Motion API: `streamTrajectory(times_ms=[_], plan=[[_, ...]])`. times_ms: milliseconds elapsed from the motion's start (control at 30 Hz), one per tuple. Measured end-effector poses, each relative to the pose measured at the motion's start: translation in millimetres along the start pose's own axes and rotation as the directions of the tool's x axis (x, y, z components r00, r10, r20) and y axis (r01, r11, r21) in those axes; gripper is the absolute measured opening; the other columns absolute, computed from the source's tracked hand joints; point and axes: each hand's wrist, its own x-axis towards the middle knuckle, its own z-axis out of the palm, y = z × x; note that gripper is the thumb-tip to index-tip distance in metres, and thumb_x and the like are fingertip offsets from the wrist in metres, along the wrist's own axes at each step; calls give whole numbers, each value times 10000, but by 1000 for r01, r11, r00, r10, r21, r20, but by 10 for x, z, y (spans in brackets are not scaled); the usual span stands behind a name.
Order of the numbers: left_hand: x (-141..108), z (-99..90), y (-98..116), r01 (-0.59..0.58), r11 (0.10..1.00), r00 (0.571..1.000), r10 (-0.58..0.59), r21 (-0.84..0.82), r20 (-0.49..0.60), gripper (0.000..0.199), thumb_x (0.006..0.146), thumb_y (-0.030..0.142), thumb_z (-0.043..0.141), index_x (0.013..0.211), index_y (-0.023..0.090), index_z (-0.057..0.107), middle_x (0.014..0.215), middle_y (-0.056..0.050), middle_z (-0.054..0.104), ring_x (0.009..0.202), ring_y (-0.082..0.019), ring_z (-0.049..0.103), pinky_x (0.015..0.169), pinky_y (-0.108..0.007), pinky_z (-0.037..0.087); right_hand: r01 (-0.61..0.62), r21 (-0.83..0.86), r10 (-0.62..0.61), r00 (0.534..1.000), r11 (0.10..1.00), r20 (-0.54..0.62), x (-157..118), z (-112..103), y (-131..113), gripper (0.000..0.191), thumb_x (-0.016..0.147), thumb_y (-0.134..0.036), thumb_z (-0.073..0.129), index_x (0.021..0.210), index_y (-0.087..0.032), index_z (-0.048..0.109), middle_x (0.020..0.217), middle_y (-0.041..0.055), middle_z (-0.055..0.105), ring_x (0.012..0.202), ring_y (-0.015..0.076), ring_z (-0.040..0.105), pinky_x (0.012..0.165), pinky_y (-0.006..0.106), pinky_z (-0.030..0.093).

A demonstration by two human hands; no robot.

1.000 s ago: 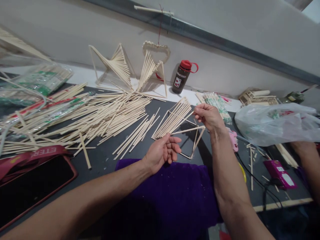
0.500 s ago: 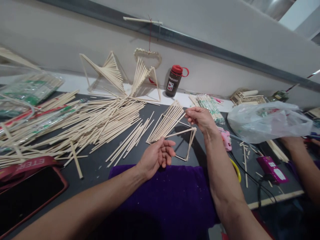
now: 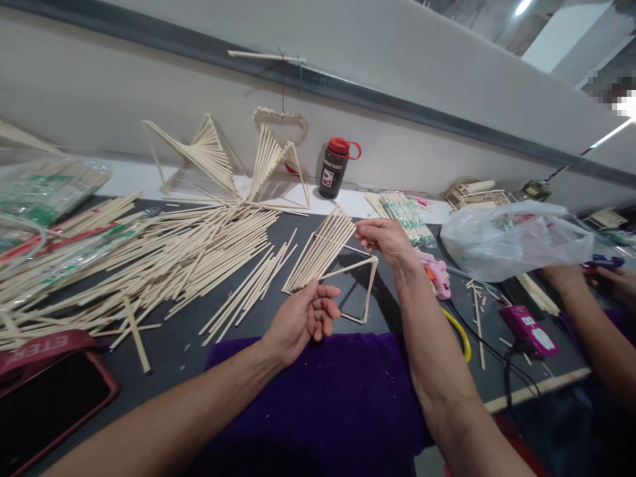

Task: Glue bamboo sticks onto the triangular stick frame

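Observation:
A frame of thin wooden sticks (image 3: 370,290) stands on the dark table, with a slanting row of sticks (image 3: 320,250) laid side by side across its left part. At the near end of that row, my left hand (image 3: 299,321) pinches a wooden stick's end between thumb and forefinger, its other fingers loosely curled. My right hand (image 3: 390,240) is closed in a pinch at the far end of the row's rightmost stick. The fingertips partly cover both stick ends. A few loose sticks (image 3: 253,285) lie just left of the frame.
A large pile of sticks (image 3: 199,258) spreads leftward, near a phone (image 3: 54,404). Behind stand twisted stick models (image 3: 199,156) and a bottle (image 3: 334,169). To the right are a pink glue gun (image 3: 436,275), a plastic bag (image 3: 511,242), cables and another person's arm (image 3: 591,324). A purple cloth (image 3: 318,397) lies in front.
The view has shifted slightly, so everything appears a little further left and lower. Both hands keep the same pinch at the stick row. More of the other person's hand and a blue tool shows at right.

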Motion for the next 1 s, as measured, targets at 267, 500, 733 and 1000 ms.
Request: streamTrajectory(times_ms=[267,500,733,1000], plan=[[-11,11,8,-3,1000,1000,3,5,8,375,947,431,418,908,122,628,612,-29,625,401,-89,546,335,-163,340,-10,-5,10,1000,1000,-5,-2,11,-8,231,619,-314,782,794,-170,738,667,18,696,493,75,579,401,164,392],[-8,6,-4,1,1000,1000,-1,3,21,385,947,438,416,914,119,630,621,-33,633,406,-89,550,334,-169,330,1,-27,-1,1000,1000,-21,-1,20,10,251,599,-328,791,786,-174,726,653,10,691,486,81,575,402,174,380],[-5,-3,-24,6,1000,999,-6,1,42,437,969,447,348,917,117,630,629,-39,634,396,-85,545,335,-170,319,6,-75,-10,999,997,-45,-11,9,15,263,607,-332,789,806,-171,726,628,2,682,434,69,529,394,182,348],[-1,-5,-47,12,1000,998,-11,-12,57,445,956,480,359,911,124,622,623,-33,633,387,-87,538,333,-178,304,10,-96,-16,998,995,-64,-19,12,17,255,595,-335,785,778,-172,716,623,0,680,441,72,521,413,192,352]])
